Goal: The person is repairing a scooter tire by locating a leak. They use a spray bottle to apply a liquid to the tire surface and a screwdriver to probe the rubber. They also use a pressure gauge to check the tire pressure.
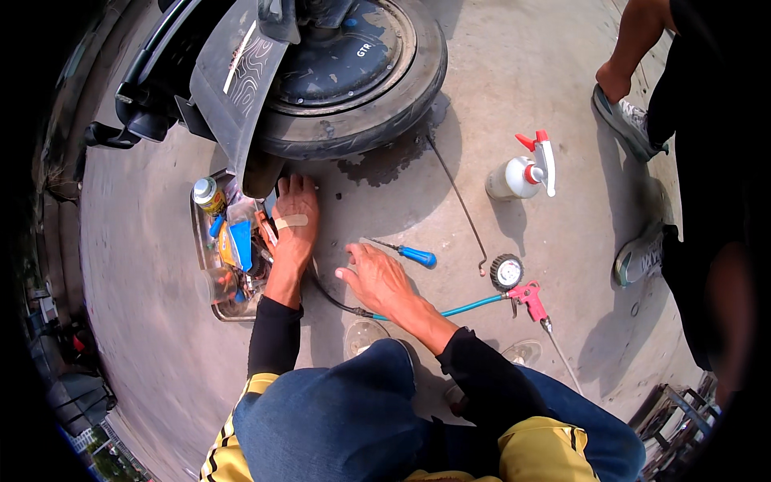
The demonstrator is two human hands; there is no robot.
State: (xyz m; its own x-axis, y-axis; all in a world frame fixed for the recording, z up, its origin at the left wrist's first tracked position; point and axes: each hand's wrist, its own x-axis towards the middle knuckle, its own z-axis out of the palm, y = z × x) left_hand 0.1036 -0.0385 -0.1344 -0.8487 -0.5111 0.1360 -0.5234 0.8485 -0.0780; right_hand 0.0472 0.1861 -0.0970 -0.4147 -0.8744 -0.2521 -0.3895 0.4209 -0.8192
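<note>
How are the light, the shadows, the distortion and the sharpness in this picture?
Head view: strong light, the spray bottle casting a clear shadow on the concrete ground; head view: fisheye bending, black corners, a co-worker's dark clothing almost lost in the right rim; head view: left hand and right hand fairly sharp.

– Wears what up top?
– Wears a bright yellow fabric top (pixel 542 451) with black and white striping.
– And under that?
– Shows plain, close-fitting black fabric undersleeves (pixel 275 341), reaching well past the yellow.
– Lower down?
– Wears blue denim trousers (pixel 321 410) and pale, round-toed shoes (pixel 365 332), partly hidden.
– Any dressing?
– Bears a beige adhesive strip (pixel 291 221) across the back of the left hand (pixel 299 207).
</note>
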